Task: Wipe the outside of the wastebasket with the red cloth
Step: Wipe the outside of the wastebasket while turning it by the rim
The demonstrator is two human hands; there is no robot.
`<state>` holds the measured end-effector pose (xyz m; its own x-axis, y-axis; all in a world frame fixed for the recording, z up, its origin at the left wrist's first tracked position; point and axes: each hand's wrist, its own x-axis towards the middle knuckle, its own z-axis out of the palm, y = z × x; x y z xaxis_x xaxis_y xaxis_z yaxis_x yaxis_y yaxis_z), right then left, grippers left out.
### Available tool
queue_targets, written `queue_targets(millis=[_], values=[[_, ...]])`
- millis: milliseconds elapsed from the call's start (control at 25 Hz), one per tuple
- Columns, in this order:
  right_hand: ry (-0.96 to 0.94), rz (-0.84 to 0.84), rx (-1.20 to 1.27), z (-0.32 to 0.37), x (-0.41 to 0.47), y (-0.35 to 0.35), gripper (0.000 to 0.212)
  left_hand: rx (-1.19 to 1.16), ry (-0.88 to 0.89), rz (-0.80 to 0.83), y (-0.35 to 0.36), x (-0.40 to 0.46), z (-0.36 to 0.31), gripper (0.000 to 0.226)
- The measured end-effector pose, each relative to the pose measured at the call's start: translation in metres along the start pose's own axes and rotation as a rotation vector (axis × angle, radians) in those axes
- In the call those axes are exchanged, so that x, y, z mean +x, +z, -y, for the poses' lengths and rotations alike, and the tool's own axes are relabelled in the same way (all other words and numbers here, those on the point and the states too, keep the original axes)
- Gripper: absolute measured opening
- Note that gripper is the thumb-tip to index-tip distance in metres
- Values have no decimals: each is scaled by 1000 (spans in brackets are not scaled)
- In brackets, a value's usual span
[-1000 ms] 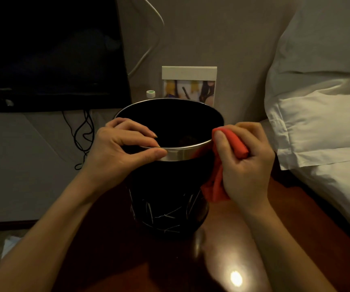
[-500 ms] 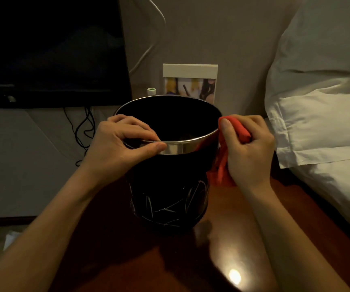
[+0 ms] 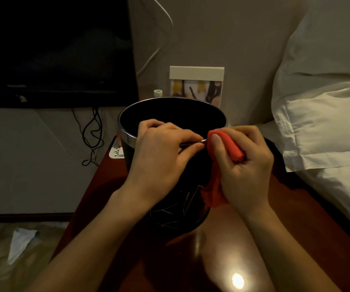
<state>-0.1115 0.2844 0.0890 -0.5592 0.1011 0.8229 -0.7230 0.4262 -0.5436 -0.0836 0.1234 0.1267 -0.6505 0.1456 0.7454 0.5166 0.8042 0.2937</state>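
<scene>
Wastebasket (image 3: pixel 140 114) rim pinched by left hand (image 3: pixel 161 157); interior dark.

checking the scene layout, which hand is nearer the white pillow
Right. The right hand, holding the red cloth, is on the pillow side of the wastebasket; the left hand grips the rim farther away.

Upright black wastebasket (image 3: pixel 136 157), chrome rim; bunched red cloth (image 3: pixel 226 144) against its near rim
</scene>
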Motion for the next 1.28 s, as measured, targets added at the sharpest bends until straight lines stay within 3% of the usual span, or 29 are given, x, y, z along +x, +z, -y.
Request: queue_targets(millis=[320, 600, 800, 1000, 1280], values=[[59, -37, -27, -16, 14, -2, 16, -174, 13, 143, -27, -2, 41, 17], [-97, 26, -15, 1, -2, 5, 20, -188, 9, 138, -27, -2, 41, 15], [29, -46, 20, -16, 9, 3, 19, -206, -4, 104, -24, -6, 37, 15], [7, -28, 33, -9, 2, 6, 17, -92, -70, -19, -7, -9, 21, 11], [89, -32, 60, -20, 14, 4, 14, -268, -64, 90, -34, 0, 57, 13]])
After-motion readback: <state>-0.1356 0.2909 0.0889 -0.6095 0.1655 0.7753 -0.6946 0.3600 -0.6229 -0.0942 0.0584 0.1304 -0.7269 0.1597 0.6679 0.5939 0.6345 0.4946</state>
